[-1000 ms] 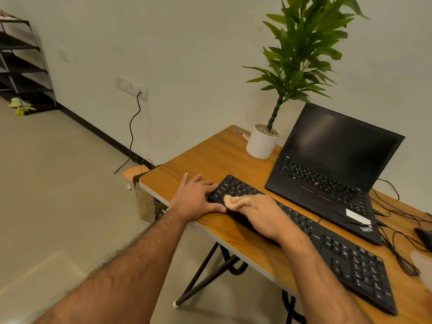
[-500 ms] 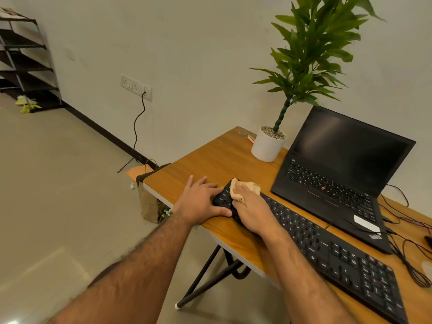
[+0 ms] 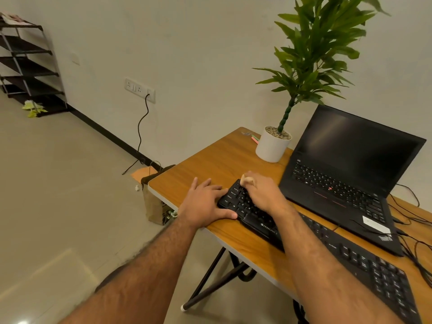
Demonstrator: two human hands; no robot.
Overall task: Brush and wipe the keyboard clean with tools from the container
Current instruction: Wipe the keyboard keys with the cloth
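Tan cloth (image 3: 246,180), gripped by right hand (image 3: 261,194), reached keyboard's (image 3: 327,242) far-left corner; left hand (image 3: 205,203) flat.

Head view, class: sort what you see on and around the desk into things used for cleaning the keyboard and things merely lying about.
In use:
- keyboard
- cloth, held by the right hand
- left hand, steadying the keyboard's end

Lying about:
- laptop
- potted plant
- paper bag
- shelf rack
- cables
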